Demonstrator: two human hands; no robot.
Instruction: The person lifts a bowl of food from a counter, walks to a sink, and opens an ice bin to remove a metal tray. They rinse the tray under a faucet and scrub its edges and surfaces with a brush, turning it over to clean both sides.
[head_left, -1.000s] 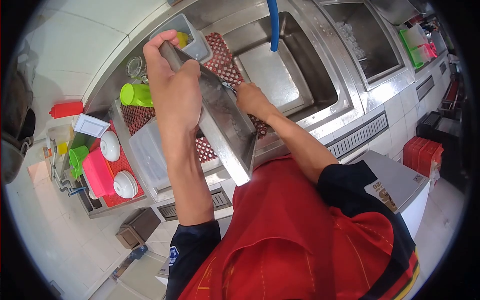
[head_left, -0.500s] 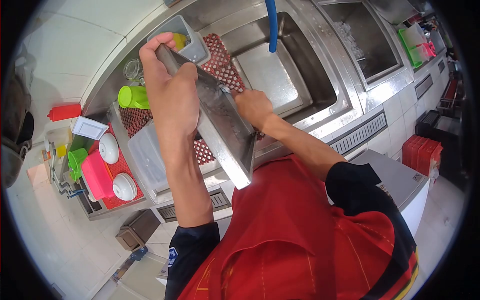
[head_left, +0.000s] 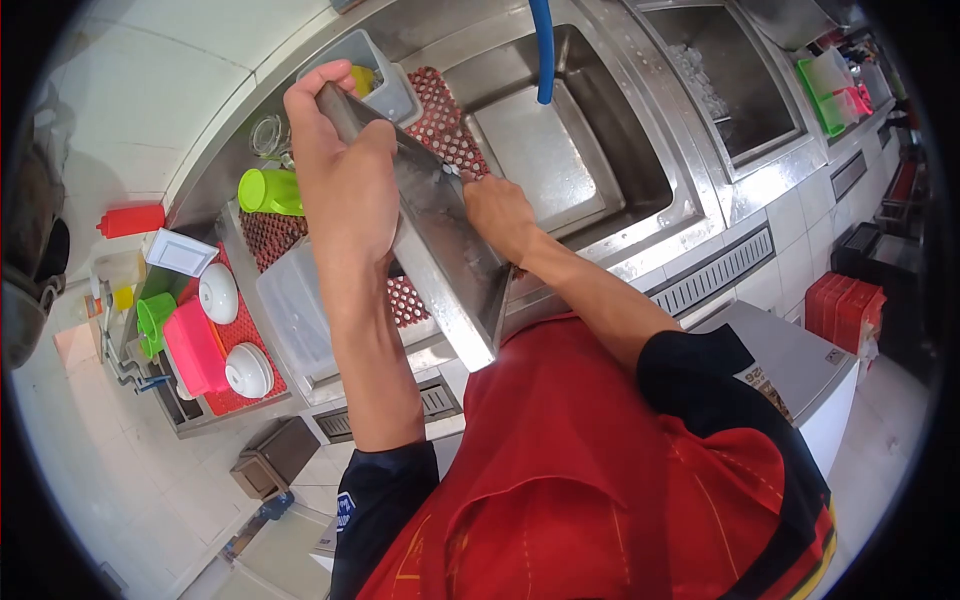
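Observation:
My left hand [head_left: 345, 190] is wrapped round the upper rim of a stainless steel pan [head_left: 452, 290], a deep rectangular one tilted up on its side. At the pan's open side is my right hand [head_left: 503, 215], its fingers curled inward against or just beside the inner face. Something small and whitish shows at those fingertips, too little of it to name. The pan leans over a red perforated mat [head_left: 440, 120] between the sink and the counter's left part, and its near corner reaches my red apron [head_left: 560, 430].
To the right lies a steel sink [head_left: 625, 150] with a blue hose [head_left: 544, 50] hanging over it. A clear plastic tub [head_left: 365, 70], a lime green cup [head_left: 268, 190] and a translucent container [head_left: 295, 305] stand around my left arm. White bowls [head_left: 248, 370] and a pink basket [head_left: 195, 345] are farther left.
The pan's near corner has shifted slightly up and left. My right hand has moved a little left along the pan, and its forearm has shifted with it. My left hand keeps its grip.

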